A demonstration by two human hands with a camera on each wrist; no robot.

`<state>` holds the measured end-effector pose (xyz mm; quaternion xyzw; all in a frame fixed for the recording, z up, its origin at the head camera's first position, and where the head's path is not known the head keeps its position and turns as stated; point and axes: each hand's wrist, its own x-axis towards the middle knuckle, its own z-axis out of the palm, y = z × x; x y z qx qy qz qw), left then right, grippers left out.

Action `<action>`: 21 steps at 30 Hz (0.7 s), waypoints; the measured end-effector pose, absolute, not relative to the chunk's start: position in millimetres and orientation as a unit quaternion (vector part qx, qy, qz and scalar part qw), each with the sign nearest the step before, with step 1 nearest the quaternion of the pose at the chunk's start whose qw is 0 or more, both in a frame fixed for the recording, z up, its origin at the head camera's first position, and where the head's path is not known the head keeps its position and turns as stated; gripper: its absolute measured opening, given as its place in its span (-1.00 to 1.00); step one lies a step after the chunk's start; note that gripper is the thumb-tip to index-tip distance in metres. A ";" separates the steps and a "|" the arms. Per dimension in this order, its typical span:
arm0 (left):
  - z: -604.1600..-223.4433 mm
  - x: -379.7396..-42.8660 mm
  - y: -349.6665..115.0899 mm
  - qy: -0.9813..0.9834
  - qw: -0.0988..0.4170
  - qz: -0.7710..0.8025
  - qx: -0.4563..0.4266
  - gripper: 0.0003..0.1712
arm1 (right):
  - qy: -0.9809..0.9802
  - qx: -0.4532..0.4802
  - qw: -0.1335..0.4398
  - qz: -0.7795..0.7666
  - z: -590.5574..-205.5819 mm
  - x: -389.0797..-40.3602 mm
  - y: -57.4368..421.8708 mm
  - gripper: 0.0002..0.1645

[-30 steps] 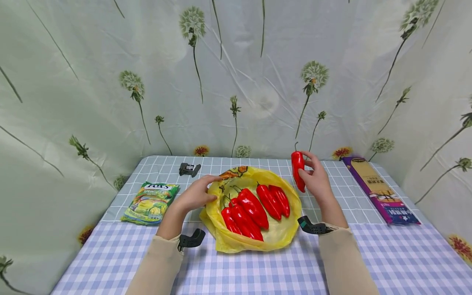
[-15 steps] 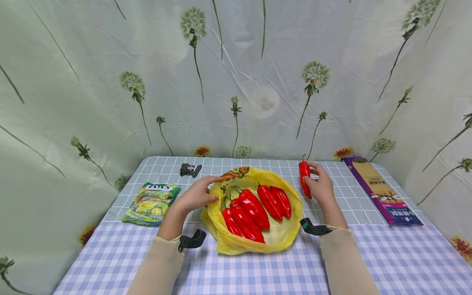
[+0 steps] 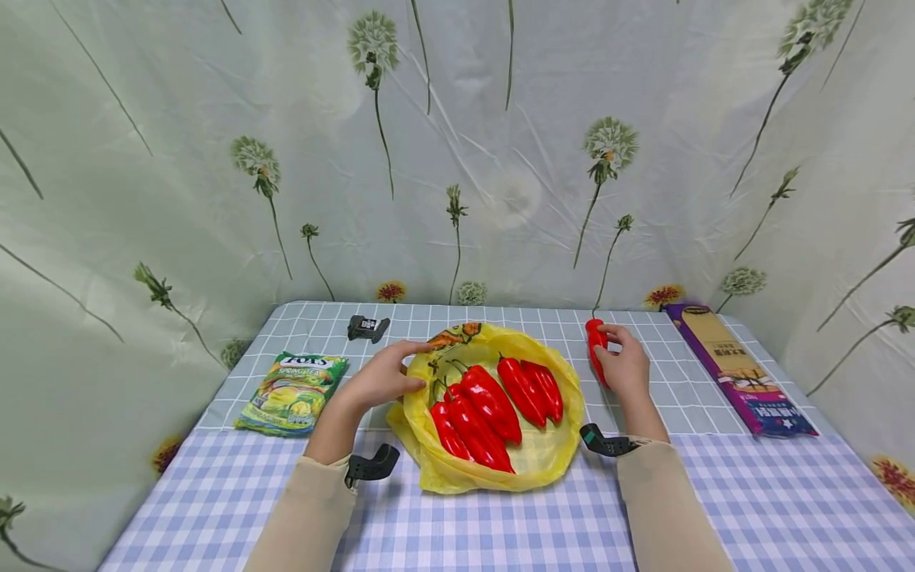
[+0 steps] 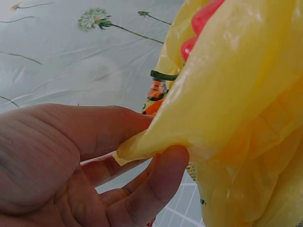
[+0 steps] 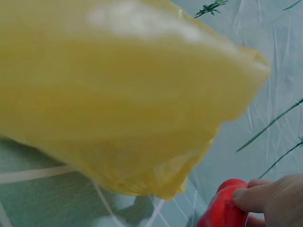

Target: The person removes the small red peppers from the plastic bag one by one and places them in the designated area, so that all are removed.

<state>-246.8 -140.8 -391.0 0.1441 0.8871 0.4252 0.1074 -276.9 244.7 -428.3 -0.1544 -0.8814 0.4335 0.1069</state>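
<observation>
A yellow plastic bag stands with its mouth spread wide, several shiny red peppers lying inside. At its left side my left hand pinches the rim; the left wrist view shows the thumb and a finger on either side of a fold of the bag. To the right of the bag, low over the tablecloth, my right hand holds another red pepper between thumb and fingers. Only part of that pepper shows at the bottom of the right wrist view, where the bag's wall fills much of the picture.
A green FOX'S candy packet lies left of the bag, beside the left forearm. Behind it is a small black object with a white label. A purple and tan packet lies at the right edge. A flower-print curtain hangs behind the table.
My right hand has moved right and down with the pepper, away from the bag's rim toward the tablecloth. The left hand and the bag stay about where they were.
</observation>
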 end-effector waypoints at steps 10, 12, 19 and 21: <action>-391.1 -247.9 -139.1 0.880 0.121 0.441 0.130 -0.34 | -0.904 -0.097 0.082 0.409 -436.6 -277.8 245.6 -0.53; -391.1 -248.2 -138.9 0.880 0.121 0.440 0.131 -0.34 | -0.907 -0.085 0.068 0.407 -437.2 -278.6 244.9 -0.52; -391.8 -248.3 -139.4 0.880 0.124 0.441 0.126 -0.34 | -0.913 -0.059 0.029 0.402 -439.0 -280.8 242.5 -0.49; -391.9 -247.5 -139.2 0.881 0.124 0.440 0.123 -0.35 | -0.919 -0.051 0.032 0.390 -440.9 -281.3 242.4 -0.49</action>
